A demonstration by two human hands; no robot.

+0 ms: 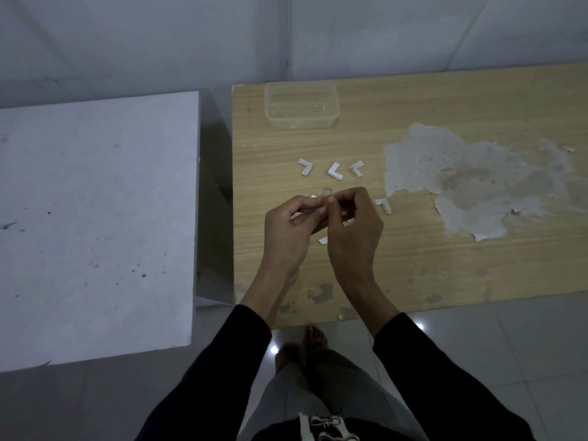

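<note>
Left hand [288, 226] and right hand [354, 226] together, we pinch one bracket [326, 192] at the fingertips, its end poking up beyond the grip, tub [299, 122] farther ahead.

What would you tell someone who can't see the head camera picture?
A person's left hand and right hand pinch a small white piece together above a worn light wooden table. Other white L-shaped corner pieces lie on the table around them, and a clear rectangular plastic tub stands at its far edge.
</note>
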